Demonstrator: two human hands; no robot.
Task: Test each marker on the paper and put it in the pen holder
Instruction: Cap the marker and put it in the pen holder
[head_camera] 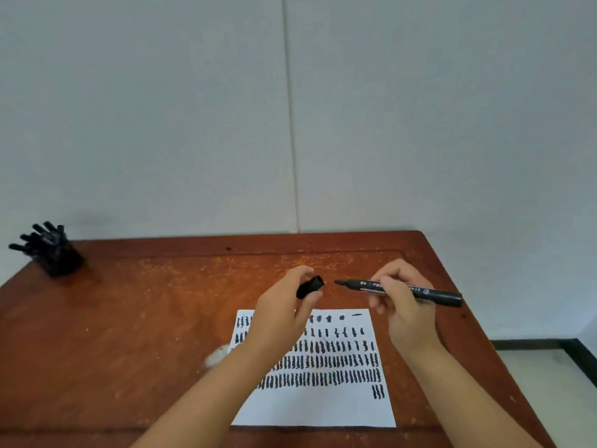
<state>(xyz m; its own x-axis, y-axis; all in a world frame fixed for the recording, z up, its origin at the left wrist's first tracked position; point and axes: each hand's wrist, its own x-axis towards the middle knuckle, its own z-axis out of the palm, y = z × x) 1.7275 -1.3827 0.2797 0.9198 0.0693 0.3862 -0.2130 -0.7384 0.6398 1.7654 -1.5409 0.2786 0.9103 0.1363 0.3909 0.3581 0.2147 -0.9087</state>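
Now, line by line:

Right hand: the right hand (pixel 400 305) grips the barrel of a black cylindrical plastic marker (pixel 403 290), fingers curled round its middle; it is held above the far edge of the sheet.

Marker: uncapped, lying roughly level in the air, dark tip pointing left, rear end sticking out to the right past the hand; white print runs along the barrel.

Left hand: the left hand (pixel 284 305) pinches a short black plastic marker cap (pixel 310 286) between thumb and fingers, its open end facing right toward the tip.

Gap: cap and tip are near each other but apart, not joined.

Paper: a white rectangular sheet of paper (pixel 323 409) lies flat on the near part of the table, below both hands, covered in rows of short black test strokes; its near strip is bare.

Pen holder: a black pen holder (pixel 63 260) stands at the far left corner of the table, well apart from the hands, with several black markers fanning out of it.

Table: a worn reddish-brown wooden table (pixel 129 334) bears the paper and the holder.

Background: a pale grey panelled wall (pixel 161 108) rises behind the table.
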